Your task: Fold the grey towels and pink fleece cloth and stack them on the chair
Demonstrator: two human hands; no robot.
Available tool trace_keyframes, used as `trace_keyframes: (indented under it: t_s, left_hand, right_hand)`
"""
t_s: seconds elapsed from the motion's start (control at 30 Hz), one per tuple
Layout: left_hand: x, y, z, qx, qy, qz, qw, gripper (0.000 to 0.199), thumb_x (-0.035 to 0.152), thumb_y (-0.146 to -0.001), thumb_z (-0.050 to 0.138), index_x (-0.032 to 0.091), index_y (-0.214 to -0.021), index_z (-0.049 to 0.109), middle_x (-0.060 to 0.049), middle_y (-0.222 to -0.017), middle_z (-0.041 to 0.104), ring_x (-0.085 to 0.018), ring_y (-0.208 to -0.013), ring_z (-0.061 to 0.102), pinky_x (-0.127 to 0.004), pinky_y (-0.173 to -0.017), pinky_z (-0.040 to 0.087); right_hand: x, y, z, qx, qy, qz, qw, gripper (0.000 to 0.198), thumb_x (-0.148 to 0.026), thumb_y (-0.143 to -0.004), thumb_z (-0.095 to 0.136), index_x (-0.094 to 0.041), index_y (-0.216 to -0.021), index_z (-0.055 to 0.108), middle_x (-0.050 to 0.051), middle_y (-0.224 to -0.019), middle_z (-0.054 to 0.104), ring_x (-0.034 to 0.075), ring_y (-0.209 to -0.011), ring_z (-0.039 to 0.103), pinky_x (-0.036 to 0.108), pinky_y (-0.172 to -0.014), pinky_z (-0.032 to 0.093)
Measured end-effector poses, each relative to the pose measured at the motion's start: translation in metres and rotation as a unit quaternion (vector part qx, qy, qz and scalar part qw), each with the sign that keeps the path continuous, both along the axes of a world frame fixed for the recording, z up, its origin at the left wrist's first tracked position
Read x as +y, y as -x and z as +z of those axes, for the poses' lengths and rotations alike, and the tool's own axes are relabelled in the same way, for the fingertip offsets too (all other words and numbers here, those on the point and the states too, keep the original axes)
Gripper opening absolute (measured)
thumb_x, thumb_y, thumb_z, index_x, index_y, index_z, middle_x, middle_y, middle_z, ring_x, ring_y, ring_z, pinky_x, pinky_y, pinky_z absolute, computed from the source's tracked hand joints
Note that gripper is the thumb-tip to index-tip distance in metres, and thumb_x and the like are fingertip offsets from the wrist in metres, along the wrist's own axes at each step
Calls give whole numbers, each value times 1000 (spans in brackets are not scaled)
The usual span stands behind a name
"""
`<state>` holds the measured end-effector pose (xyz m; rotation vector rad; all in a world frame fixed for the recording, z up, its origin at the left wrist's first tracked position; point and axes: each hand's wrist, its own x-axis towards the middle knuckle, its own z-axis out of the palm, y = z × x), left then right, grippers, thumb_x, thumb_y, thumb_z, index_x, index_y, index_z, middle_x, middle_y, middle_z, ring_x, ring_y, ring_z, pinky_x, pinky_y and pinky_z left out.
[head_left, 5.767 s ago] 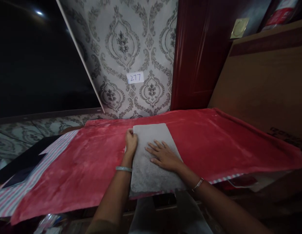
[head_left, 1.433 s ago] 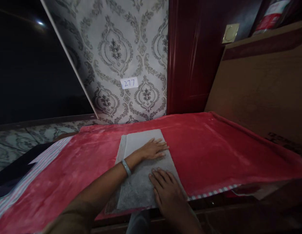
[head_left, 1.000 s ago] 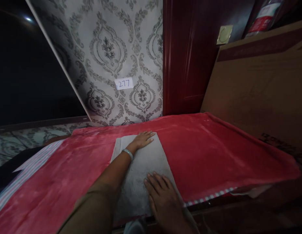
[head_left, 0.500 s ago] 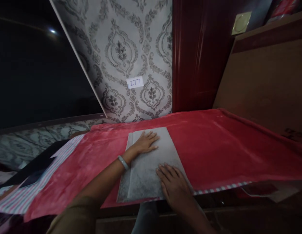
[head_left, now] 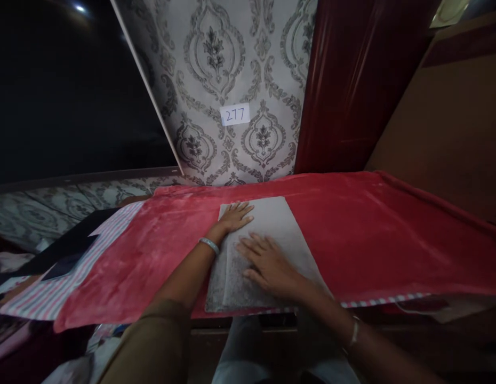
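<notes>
Item: grey cloth [head_left: 272,234], folded flat into a long rectangle, lying on a red plush cover [head_left: 372,229] spread over the desk. Position: centre of the view, long axis running from 6 o'clock to 12 o'clock, near edge at the desk's front lip, far edge short of the wall. A second layer shows along its 9 o'clock side as a narrow offset strip.

Left hand [head_left: 234,215]: laid palm down on the far 11 o'clock corner of the grey cloth, fingers straight and spread, pointing toward 2 o'clock. Holds nothing; presses flat. Forearm reaches in from 7 o'clock, crossing the red plush cover, with a pale bangle [head_left: 208,245] at the wrist and a brown sleeve at the elbow.

Right hand [head_left: 268,264]: palm down on the middle of the grey cloth, fingers extended and slightly fanned toward 10 o'clock. Open, gripping nothing. Forearm enters from 4 o'clock; a thin bracelet [head_left: 354,333] sits at the wrist. The two hands lie near each other, not touching.

Surroundings: striped fabric [head_left: 56,282] under the red plush cover at 9 o'clock; patterned grey panel [head_left: 240,69] leaning at 12 o'clock with a paper label [head_left: 234,114] reading 277; dark red door [head_left: 352,80] at 1 o'clock; brown board [head_left: 452,122] at 2 o'clock.
</notes>
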<state>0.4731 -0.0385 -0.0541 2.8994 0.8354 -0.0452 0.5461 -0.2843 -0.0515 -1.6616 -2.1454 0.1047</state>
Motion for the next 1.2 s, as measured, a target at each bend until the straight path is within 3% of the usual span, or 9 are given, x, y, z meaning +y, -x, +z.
trace_keyframes:
  t_s: [0.07,0.17,0.37,0.57,0.7,0.77,0.9,1.07,1.2]
  left_hand:
    - [2,0,-1,-3,8,6,1000,63,60,-99,26,34,-157,27,-1,-168,18,-27,-155,9,-54,-124,6]
    - [9,-1,-3,-12,9,13,1000,63,59,-99,26,34,-157,27,-1,-168,18,-27,-155,9,-54,-124,5]
    - [19,-7,-4,-19,0,34,999,63,58,-100,24,32,-157,29,-3,-167,22,-26,-154,15,-52,-124,9]
    - [5,-7,1,-20,-50,84,995,65,57,-100,24,26,-156,31,-9,-166,25,-30,-154,16,-57,-122,8]
    - [-8,-1,13,-40,-96,127,986,60,51,-101,27,20,-151,40,-15,-165,25,-33,-154,15,-63,-121,3]
    - [-19,5,19,-46,-96,117,987,57,48,-101,30,19,-149,42,-15,-165,24,-31,-154,16,-59,-122,7]
    - [-65,28,13,-50,-34,72,996,64,48,-99,37,15,-153,33,-17,-164,27,-28,-153,20,-48,-123,19]
    - [-134,67,-23,-106,-34,2,994,78,59,-94,44,16,-157,27,-17,-165,20,-31,-154,13,-52,-124,18]
    - [-151,82,-36,-116,-45,32,992,76,59,-95,42,16,-157,28,-18,-166,14,-31,-154,8,-57,-124,16]
  right_hand:
    - [10,13,-6,-19,29,39,999,60,-51,-98,50,-31,-153,39,5,-162,32,30,-152,20,58,-120,18]
    - [10,23,-18,-24,46,64,997,60,-54,-98,49,-34,-153,38,3,-163,31,28,-154,13,59,-122,13]
    - [-15,28,-20,-7,45,89,995,65,-52,-97,53,-33,-156,33,2,-164,27,22,-154,15,52,-124,12]
    - [-43,44,-15,28,73,90,993,70,-55,-97,51,-27,-158,28,3,-165,24,22,-154,12,50,-126,9]
    - [-63,32,-4,73,68,140,985,63,-52,-98,52,-33,-155,33,0,-157,42,17,-149,29,42,-124,21]
    - [-65,14,1,87,23,112,990,53,-44,-100,51,-33,-151,42,0,-150,52,14,-143,40,36,-120,31]
    - [-41,-33,1,72,-63,-19,995,48,-28,-101,44,-26,-148,48,6,-147,55,17,-140,46,39,-115,39]
    - [15,-65,-12,-23,12,-27,999,53,-28,-101,41,-28,-154,38,5,-159,38,22,-149,30,50,-120,28]
    - [55,-81,-19,-73,40,-22,996,53,-42,-102,41,-32,-154,36,2,-164,27,25,-153,19,54,-122,18]
